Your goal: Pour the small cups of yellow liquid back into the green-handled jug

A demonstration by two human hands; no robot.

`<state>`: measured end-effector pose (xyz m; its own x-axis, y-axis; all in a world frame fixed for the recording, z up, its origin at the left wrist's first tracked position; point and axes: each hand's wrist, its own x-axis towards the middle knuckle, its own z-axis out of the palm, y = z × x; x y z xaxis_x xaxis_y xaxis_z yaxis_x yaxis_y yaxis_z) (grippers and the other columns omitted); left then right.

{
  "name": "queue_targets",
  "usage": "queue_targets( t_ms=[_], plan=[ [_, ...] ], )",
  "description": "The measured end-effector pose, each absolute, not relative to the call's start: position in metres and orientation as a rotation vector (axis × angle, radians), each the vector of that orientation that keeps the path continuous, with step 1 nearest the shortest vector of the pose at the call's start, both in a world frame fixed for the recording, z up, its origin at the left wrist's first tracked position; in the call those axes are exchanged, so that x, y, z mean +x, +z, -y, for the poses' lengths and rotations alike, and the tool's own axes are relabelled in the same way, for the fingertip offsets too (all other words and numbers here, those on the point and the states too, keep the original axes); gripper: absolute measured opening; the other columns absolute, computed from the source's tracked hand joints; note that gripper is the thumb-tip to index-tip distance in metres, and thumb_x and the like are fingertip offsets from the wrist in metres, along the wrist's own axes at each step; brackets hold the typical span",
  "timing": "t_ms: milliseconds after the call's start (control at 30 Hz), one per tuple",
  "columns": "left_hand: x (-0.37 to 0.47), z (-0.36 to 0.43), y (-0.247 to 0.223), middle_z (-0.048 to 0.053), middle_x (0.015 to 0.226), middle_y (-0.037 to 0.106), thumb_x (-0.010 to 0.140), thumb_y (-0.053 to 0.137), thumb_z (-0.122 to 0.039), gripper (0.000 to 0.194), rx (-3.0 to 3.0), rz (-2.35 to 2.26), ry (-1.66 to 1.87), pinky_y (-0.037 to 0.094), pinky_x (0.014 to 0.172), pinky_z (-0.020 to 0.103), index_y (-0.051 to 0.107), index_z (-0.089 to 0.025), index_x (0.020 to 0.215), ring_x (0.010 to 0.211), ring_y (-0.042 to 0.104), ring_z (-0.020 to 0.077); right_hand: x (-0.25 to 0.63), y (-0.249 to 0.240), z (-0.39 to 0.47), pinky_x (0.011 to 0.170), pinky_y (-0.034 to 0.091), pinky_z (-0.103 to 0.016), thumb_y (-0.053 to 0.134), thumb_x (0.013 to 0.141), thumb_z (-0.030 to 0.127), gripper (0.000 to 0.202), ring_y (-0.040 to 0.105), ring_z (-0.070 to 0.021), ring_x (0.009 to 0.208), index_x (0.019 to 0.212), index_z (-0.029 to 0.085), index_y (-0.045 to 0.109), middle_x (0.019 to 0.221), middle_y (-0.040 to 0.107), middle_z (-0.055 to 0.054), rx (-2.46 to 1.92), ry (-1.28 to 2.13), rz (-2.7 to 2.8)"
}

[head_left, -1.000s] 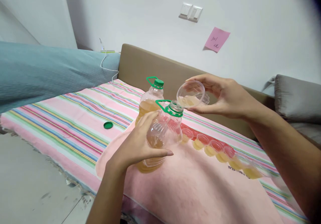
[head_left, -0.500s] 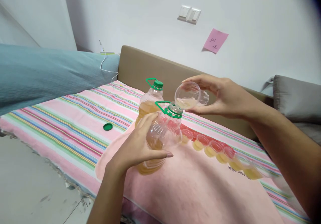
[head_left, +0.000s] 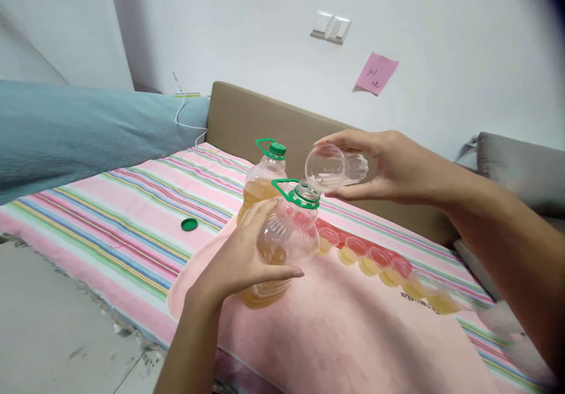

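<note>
My left hand (head_left: 241, 259) is wrapped round an uncapped clear bottle (head_left: 291, 235) with a green neck ring and handle, part full of yellowish liquid. Between its fingers and thumb, my right hand (head_left: 375, 164) holds a clear plastic cup (head_left: 326, 167) on its side, its mouth at the bottle's opening. No liquid shows clearly in the cup. Behind stands a second bottle (head_left: 260, 185) with its green cap on. Several clear cups of yellow liquid (head_left: 371, 264) form a row to the right of the held bottle. A loose green cap (head_left: 189, 224) lies on the striped cloth.
A pink mat (head_left: 353, 335) lies over the striped cloth (head_left: 132, 206). Behind are a brown headboard (head_left: 265, 106) and a white cable (head_left: 188, 124). A blue-covered bolster (head_left: 88, 135) is at the left, a grey pillow (head_left: 521, 170) at the right.
The cup in my right hand has tilted further, and the pale liquid seen in it before no longer shows. My left hand keeps its hold on the bottle.
</note>
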<state>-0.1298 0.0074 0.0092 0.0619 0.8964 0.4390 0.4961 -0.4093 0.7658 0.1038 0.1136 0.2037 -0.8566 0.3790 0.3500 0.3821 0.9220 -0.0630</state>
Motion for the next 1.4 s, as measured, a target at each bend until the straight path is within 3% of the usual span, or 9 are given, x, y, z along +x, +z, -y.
queue_targets(
  t_ms=[300,567,800,1067,1233,1400],
  plan=[
    [-0.129,-0.007,0.011,0.014,0.173,0.04,0.074,0.094,-0.066,0.108,1.932,-1.377,1.317,0.032,0.135,0.063,0.039,-0.031,0.161,0.163,0.035,0.0411,0.095,0.211,-0.109,0.103,0.06,-0.053,0.093,0.076,0.05,0.059,0.074,-0.0391,0.119,0.131,0.033,0.078,0.132,0.08,-0.005,-0.544,0.05,2.728],
    [-0.13,-0.007,0.007,0.014,0.173,0.039,0.075,0.094,-0.067,0.111,1.936,-1.377,1.318,0.032,0.135,0.063,0.038,-0.028,0.162,0.163,0.033,0.0399,0.087,0.218,-0.105,0.098,0.06,-0.051,0.086,0.085,0.053,0.055,0.075,-0.0369,0.113,0.135,0.032,0.075,0.133,0.079,-0.005,-0.47,-0.104,2.827],
    [-0.131,-0.007,0.007,0.012,0.173,0.039,0.074,0.094,-0.068,0.111,1.925,-1.37,1.32,0.033,0.135,0.06,0.038,-0.031,0.163,0.163,0.034,0.0396,0.081,0.222,-0.102,0.1,0.059,-0.049,0.095,0.074,0.05,0.049,0.074,-0.0386,0.117,0.118,0.032,0.081,0.121,0.081,-0.003,-0.523,0.008,2.803],
    [-0.131,-0.009,0.006,0.009,0.168,0.044,0.075,0.096,-0.064,0.106,1.951,-1.358,1.36,0.034,0.135,0.057,0.041,-0.032,0.16,0.16,0.038,0.036,0.076,0.224,-0.11,0.088,0.058,-0.037,0.09,0.079,0.055,0.048,0.073,-0.0303,0.115,0.122,0.035,0.076,0.118,0.079,0.003,-0.312,-0.336,2.857],
    [-0.131,-0.008,0.005,0.009,0.168,0.042,0.075,0.096,-0.063,0.104,1.943,-1.36,1.354,0.034,0.134,0.058,0.041,-0.033,0.158,0.159,0.038,0.0368,0.072,0.222,-0.113,0.086,0.056,-0.035,0.091,0.079,0.05,0.048,0.074,-0.0281,0.112,0.122,0.034,0.076,0.112,0.078,0.002,-0.303,-0.428,2.848],
    [-0.131,-0.009,0.005,0.009,0.167,0.042,0.076,0.095,-0.062,0.105,1.951,-1.369,1.347,0.034,0.134,0.059,0.039,-0.033,0.159,0.159,0.039,0.0368,0.064,0.222,-0.106,0.084,0.058,-0.036,0.093,0.079,0.051,0.036,0.077,-0.026,0.103,0.106,0.03,0.08,0.105,0.079,0.003,-0.336,-0.407,2.786]
  ],
)
